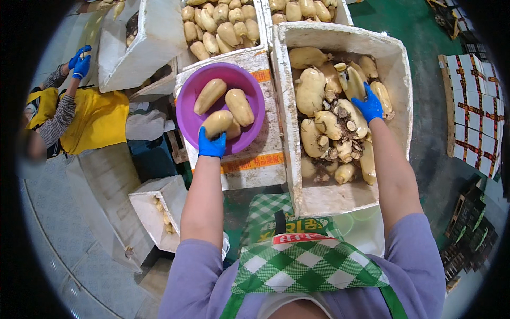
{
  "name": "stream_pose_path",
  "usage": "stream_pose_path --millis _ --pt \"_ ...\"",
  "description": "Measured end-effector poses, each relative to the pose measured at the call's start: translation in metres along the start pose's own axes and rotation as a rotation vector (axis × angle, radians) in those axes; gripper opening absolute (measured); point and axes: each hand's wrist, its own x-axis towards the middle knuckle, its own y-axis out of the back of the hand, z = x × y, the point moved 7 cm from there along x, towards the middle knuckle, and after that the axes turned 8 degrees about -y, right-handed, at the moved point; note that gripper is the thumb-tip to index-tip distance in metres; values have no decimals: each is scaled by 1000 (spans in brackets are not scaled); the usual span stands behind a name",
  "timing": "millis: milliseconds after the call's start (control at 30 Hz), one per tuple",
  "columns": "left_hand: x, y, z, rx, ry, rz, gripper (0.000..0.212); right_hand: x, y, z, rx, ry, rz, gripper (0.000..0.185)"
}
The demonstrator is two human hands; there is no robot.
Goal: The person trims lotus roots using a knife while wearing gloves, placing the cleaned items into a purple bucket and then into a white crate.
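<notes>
My left hand (212,144), in a blue glove, grips the near end of a peeled-looking lotus root section (218,123) inside a purple plastic basin (181,107). Several more pale sections lie in the basin, which rests on a closed foam box (255,171). To the right, my blue-gloved right hand (368,104) is on a lotus root section (350,81) in a large open foam box (285,119), its fingers along the root's right side. Around it lie more lotus roots (310,91) and a heap of cut root ends (344,119), wet and dark with dirt.
Foam boxes full of lotus roots (223,28) stand beyond the basin. At the left, a person in a yellow apron (93,119) holds something pale in blue gloves. A small foam box (147,203) stands near-left. Stacked white cartons (474,111) stand far right on the green floor.
</notes>
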Motion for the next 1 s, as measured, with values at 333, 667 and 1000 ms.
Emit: stream_pose_path --millis 333,667,1000 --pt "-58 -52 -23 92 212 -164 36 -4 10 8 400 -315 -149 53" --pt "-153 -140 -58 593 -20 -525 38 -28 4 -5 863 -451 -122 38" --pt "-275 -203 -127 628 78 -816 58 -279 -32 -57 1471 -538 -608 25"
